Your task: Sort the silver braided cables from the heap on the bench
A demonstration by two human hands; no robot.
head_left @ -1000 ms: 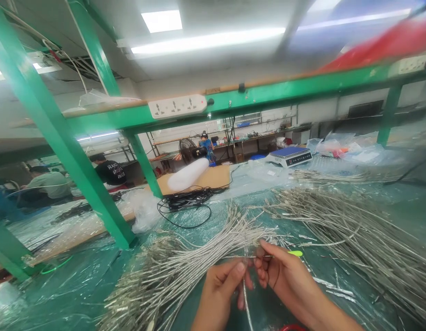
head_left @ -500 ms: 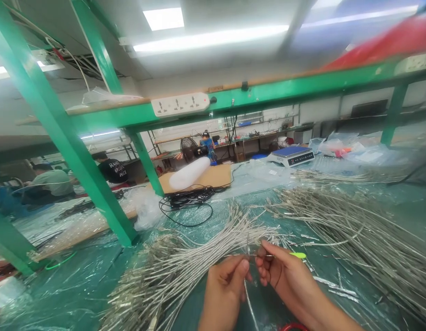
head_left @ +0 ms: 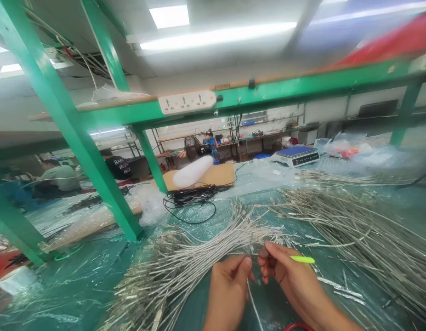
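Observation:
My left hand [head_left: 228, 285] is closed, thumb against fingers, on the end of a thin silvery cable [head_left: 255, 305], whose length hangs below the fingers. In my right hand [head_left: 290, 271] is a thin tool with a yellow-green handle [head_left: 303, 259] that sticks out behind the hand. The tool's slim metal shaft points toward my left fingertips; its tip is hidden there. Both hands are close together, just in front of a bundle of silvery braided cables [head_left: 199, 257] with metal ends.
A larger pile of similar cables [head_left: 364, 234] lies at right, with cut silvery scraps [head_left: 347, 294] beside it. Red rings of a tool [head_left: 298, 326] show at the bottom edge. Behind are a coiled black cable [head_left: 192, 197], a scale [head_left: 297, 156] and a green frame post [head_left: 105, 188].
The view has shifted slightly, so the scene sits a little further right. Less of the tool's shaft shows between my hands, and more of its handle shows behind the right hand.

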